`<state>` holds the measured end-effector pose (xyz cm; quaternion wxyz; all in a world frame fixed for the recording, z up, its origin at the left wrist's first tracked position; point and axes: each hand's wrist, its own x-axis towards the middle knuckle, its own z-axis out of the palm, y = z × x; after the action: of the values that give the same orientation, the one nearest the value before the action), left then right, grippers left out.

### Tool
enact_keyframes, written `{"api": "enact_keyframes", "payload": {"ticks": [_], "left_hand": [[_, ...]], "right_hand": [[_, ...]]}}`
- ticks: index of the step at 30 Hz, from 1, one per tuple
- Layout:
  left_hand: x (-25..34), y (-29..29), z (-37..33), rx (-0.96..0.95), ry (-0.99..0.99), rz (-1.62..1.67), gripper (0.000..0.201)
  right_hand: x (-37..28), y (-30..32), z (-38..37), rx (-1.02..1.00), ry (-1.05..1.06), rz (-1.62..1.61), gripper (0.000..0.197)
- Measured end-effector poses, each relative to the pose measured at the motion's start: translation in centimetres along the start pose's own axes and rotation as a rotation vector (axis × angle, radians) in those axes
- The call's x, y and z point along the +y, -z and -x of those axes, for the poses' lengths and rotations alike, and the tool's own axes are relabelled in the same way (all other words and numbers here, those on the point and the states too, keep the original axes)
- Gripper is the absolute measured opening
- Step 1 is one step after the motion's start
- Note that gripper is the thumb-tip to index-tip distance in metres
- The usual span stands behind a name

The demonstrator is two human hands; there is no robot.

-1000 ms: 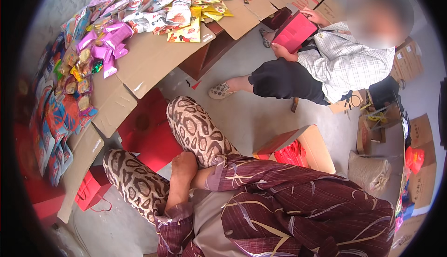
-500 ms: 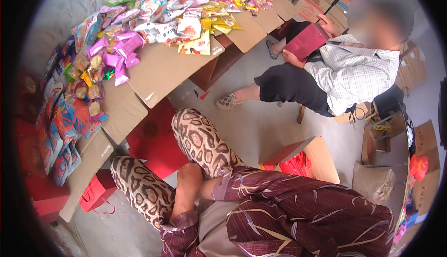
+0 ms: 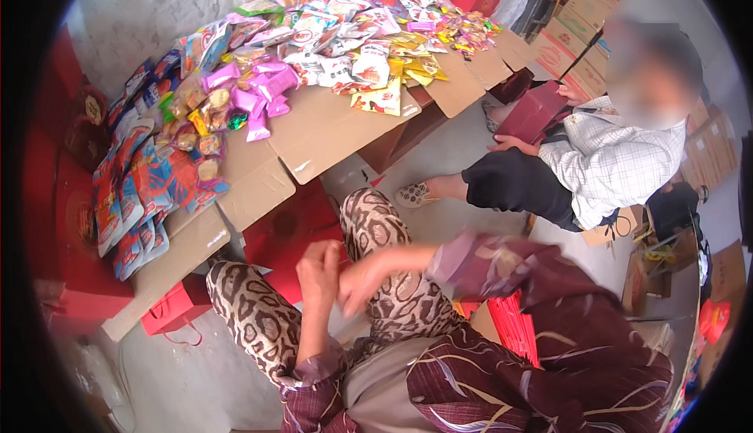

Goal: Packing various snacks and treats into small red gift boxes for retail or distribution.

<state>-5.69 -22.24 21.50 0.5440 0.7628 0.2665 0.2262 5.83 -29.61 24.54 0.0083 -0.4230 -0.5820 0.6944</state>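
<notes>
My left hand (image 3: pixel 318 270) is raised above my patterned trousers (image 3: pixel 255 315), its fingers curled in, and nothing shows in it. Close beside it, my right hand (image 3: pixel 362 280) is smeared by motion, so its fingers cannot be made out. Both hands are in front of my body, short of the cardboard-covered table (image 3: pixel 314 147). Snack packets lie heaped on that table: purple packets (image 3: pixel 263 88), white packets (image 3: pixel 369 64), yellow packets (image 3: pixel 384 96) and blue-and-red packets (image 3: pixel 145 182).
Across from me a seated person (image 3: pixel 612 158) holds a dark red box (image 3: pixel 533 111). A red gift bag (image 3: pixel 176 305) stands under the table's near edge. Red folded packaging (image 3: pixel 514 327) is beside my right arm. Cardboard boxes (image 3: pixel 576 33) are stacked at the far right.
My hands were resting together in my lap; both have risen toward the table, and the right arm has swung up. The view has shifted. The other person still holds the red box.
</notes>
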Motion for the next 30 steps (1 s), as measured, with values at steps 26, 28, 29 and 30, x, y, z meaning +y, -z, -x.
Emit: {"api": "enact_keyframes", "payload": {"ticks": [26,28,29,30], "left_hand": [[0.5,-4.5,3.0,-0.690,0.025,-0.719,0.025],[-0.3,-4.9,3.1,-0.755,0.080,-0.763,0.027],[-0.8,-5.1,3.2,-0.747,0.078,-0.765,0.027],[-1.4,-5.4,3.5,-0.784,0.077,-0.756,0.026]], "right_hand": [[6.5,2.1,5.7,1.001,0.931,-1.264,0.026],[6.0,2.1,5.7,1.080,0.907,-1.256,0.025],[6.0,1.9,5.7,1.077,0.910,-1.249,0.025],[5.9,1.6,5.9,1.090,0.916,-1.252,0.025]]}}
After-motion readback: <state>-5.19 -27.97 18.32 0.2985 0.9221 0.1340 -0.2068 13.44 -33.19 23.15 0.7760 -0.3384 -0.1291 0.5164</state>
